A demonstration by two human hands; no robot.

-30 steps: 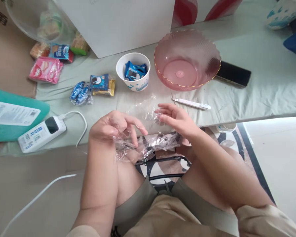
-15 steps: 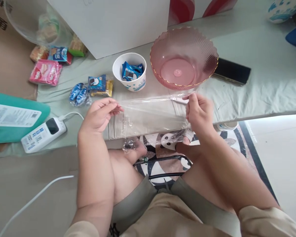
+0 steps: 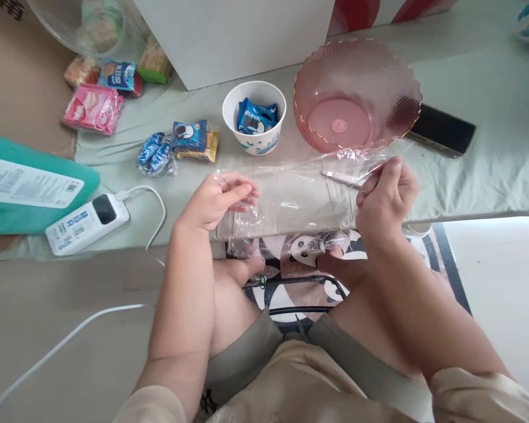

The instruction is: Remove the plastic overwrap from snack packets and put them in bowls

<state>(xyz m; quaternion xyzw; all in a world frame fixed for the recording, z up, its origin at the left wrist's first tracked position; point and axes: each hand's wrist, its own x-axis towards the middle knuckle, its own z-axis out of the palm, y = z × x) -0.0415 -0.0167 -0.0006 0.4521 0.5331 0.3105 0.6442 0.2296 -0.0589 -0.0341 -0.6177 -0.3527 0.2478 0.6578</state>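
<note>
A clear plastic bag (image 3: 291, 202) stretches between my hands, its lower part crumpled over the bench's front edge. My left hand (image 3: 223, 200) has its fingers curled and pressed loosely together at the bag's left side, with film around the fingertips. My right hand (image 3: 388, 194) is closed in a pinch on the bag's right end. Beneath the film lies a slim white object (image 3: 341, 178), partly covered by my right hand. Just behind the bag stand a white paper cup (image 3: 258, 143) holding blue snack packets (image 3: 256, 117) and a pink ribbed bowl (image 3: 357, 76) with a gold rim.
Blue packets (image 3: 189, 136) and a yellow one (image 3: 211, 147) lie left of the cup. Farther left are a pink snack pack (image 3: 94, 108), a white power strip (image 3: 88, 223) with a cable and a green jug (image 3: 30, 182). A black box (image 3: 447, 132) lies behind the bowl.
My hands have moved apart a little, the right one farther right and slightly up. The bag is spread wider, and film now reaches up in front of the bowl. The camera view has shifted.
</note>
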